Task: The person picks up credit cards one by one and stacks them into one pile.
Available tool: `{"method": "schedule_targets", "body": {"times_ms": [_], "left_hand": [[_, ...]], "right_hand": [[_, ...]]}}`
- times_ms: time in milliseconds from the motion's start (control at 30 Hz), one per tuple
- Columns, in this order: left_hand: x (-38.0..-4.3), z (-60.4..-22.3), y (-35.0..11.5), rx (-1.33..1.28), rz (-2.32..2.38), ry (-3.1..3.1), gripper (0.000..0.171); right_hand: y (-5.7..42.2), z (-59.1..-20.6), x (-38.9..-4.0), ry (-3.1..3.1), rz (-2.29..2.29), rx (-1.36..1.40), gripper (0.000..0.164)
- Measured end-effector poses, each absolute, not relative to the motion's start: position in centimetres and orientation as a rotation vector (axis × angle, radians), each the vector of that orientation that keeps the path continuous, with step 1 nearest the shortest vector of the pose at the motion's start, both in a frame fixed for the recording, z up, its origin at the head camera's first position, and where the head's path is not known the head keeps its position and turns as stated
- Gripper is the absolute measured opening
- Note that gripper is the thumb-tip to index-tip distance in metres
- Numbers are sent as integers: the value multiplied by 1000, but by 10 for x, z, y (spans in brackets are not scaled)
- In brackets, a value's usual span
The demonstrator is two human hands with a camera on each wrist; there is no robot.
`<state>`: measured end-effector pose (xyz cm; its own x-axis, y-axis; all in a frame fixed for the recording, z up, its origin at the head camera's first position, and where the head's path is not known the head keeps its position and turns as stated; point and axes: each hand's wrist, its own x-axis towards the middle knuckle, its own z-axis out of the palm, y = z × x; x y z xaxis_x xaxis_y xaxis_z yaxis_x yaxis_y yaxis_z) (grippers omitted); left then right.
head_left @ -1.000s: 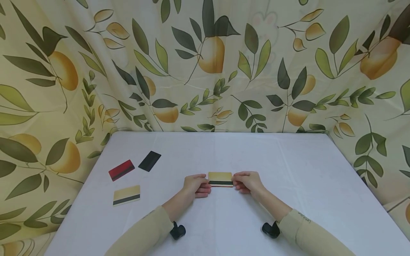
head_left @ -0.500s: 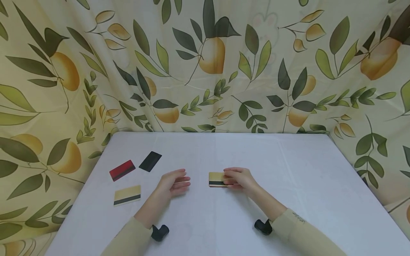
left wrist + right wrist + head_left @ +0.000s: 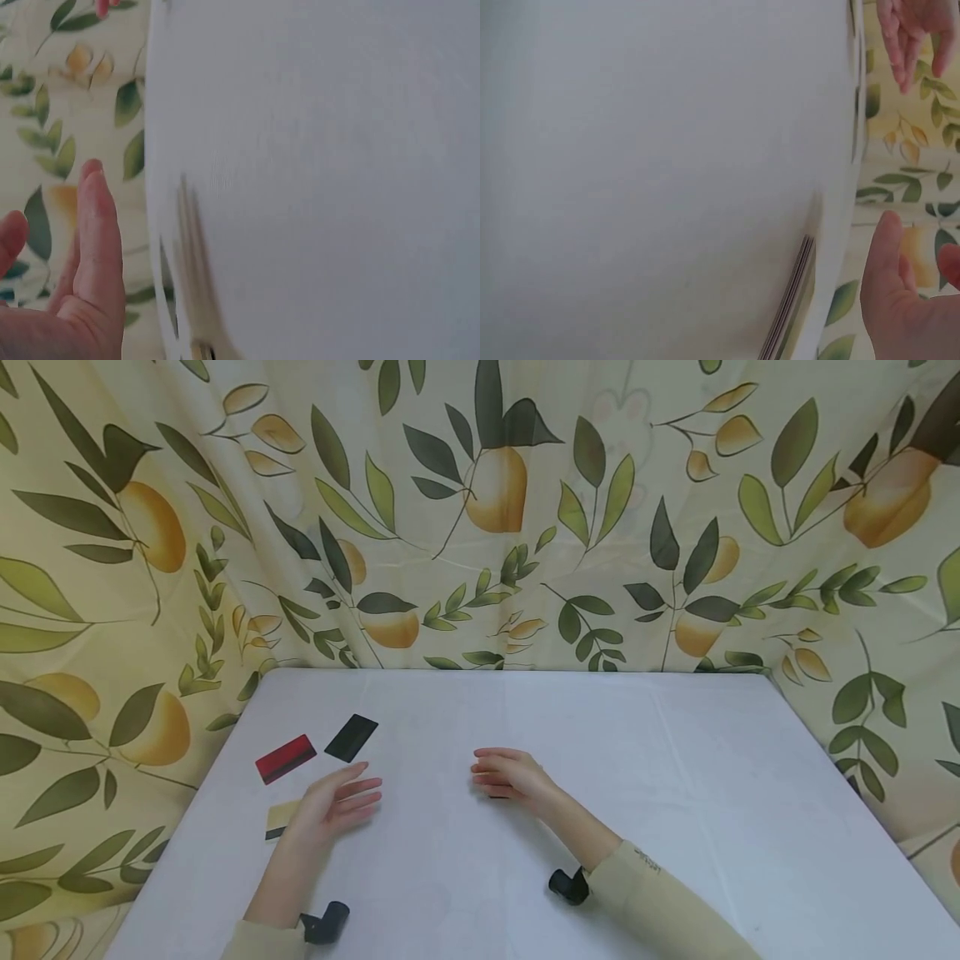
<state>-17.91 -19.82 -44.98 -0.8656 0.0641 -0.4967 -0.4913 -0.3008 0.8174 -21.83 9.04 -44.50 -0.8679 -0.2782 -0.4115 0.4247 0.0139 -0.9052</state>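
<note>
In the head view, the black card (image 3: 351, 737) lies flat on smooth white cloth (image 3: 675, 752); left of it is a red card (image 3: 286, 759), nearer the person a gold card (image 3: 281, 816), spaced apart seemingly for single picking. The left hand (image 3: 330, 810), fingers loosely straight, partly hides the gold card, holding nothing. Right of the black card, the relaxed right hand (image 3: 517, 778) covers the card stack (image 3: 788, 300), gripping nothing. The left wrist view blurs a pale shape (image 3: 196, 277). The right wrist view shows the stack's thin, straight layers, probably squared for steadiness
</note>
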Motion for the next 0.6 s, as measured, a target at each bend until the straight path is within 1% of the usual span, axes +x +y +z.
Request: {"method": "schedule_targets", "body": {"times_ms": [133, 200, 233, 367, 400, 600], "left_hand": [[-171, -446, -222, -482, 2225, 1547, 59], [-167, -443, -233, -466, 2232, 1529, 57], [-165, -441, -239, -456, 2238, 1521, 54], [-158, -438, -261, -438, 2255, 1515, 23], [-156, -437, -267, -436, 2258, 1513, 17], [-147, -441, -298, -451, 2299, 1487, 16]], "right_hand": [[74, -447, -220, 1765, -1898, 115, 39], [67, -449, -221, 1750, -1888, 102, 39], [63, -450, -221, 1741, -1882, 97, 39], [46, -455, -221, 1702, -1854, 90, 39], [42, -456, -221, 1689, -1851, 94, 39], [15, -459, -216, 1660, -1850, 104, 37]]}}
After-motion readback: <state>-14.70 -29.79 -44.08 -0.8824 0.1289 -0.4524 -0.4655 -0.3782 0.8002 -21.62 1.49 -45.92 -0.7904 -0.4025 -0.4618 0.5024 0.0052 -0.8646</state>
